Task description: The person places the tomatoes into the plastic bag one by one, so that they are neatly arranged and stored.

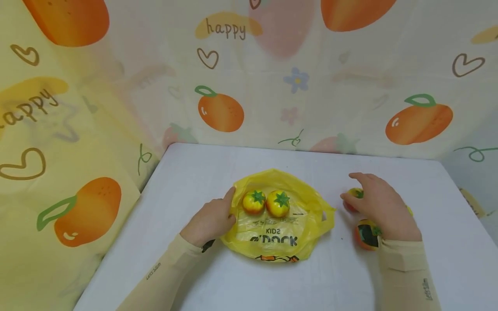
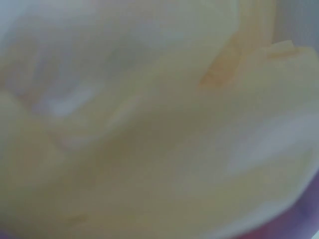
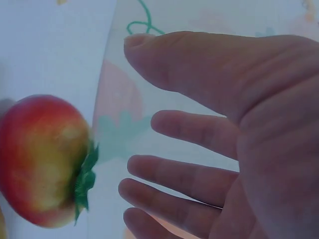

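Fruit (image 3: 42, 162) (red-yellow) near right hand (image 3: 259, 134).

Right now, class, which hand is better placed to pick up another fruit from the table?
Probably the right hand: its fingers are apart, hold nothing and are close to the loose red-and-yellow fruit. The left hand grips the edge of the yellow bag, farther away.

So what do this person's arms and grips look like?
The left sleeve and right sleeve are beige, reach the wrists and carry small dark "Lets Slim" lettering. The left grip and right grip are ungloved. A dark, unidentifiable object shows at the left wrist.
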`<action>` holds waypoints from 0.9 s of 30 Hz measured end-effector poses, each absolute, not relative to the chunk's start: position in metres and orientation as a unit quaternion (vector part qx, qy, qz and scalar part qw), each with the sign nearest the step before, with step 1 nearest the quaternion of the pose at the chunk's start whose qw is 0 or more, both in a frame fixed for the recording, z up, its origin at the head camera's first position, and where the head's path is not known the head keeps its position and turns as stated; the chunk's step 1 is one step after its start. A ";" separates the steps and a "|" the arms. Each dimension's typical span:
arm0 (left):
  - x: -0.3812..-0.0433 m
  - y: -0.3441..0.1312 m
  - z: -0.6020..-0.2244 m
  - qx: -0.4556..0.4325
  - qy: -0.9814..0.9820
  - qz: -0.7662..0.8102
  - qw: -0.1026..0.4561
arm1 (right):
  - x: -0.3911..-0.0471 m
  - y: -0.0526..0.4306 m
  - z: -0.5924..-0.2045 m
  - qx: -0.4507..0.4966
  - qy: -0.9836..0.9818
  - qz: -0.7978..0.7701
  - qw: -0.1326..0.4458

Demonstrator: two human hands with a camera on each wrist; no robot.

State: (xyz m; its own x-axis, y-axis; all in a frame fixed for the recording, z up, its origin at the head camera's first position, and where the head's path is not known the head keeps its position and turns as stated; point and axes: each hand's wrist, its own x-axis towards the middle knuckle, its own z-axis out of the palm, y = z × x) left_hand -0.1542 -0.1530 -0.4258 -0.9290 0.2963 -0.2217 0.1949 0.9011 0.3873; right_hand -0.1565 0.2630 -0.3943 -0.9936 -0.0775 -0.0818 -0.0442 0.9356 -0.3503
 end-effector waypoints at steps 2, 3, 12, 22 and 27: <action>-0.154 -0.153 -0.425 0.126 0.965 0.183 0.140 | -0.157 0.265 -0.395 -0.031 0.982 -0.177 0.050; -0.154 -0.153 -0.425 0.126 0.965 0.183 0.139 | -0.158 0.266 -0.395 -0.031 0.982 -0.177 0.053; -0.153 -0.153 -0.424 0.130 0.965 0.185 0.137 | -0.161 0.270 -0.400 -0.011 0.982 -0.171 0.079; -0.154 -0.153 -0.425 0.124 0.965 0.184 0.142 | -0.163 0.273 -0.405 0.009 0.981 -0.166 0.103; -0.154 -0.153 -0.425 0.127 0.964 0.185 0.142 | -0.165 0.274 -0.407 0.011 0.980 -0.164 0.111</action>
State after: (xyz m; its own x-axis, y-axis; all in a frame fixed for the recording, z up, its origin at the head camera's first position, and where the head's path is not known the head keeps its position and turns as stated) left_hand -0.1542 -0.1527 -0.4246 -0.9274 0.2969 -0.2277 0.1913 0.8992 0.3935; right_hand -0.1650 0.2741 -0.4065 -0.9752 -0.0149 -0.2209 0.0577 0.9461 -0.3186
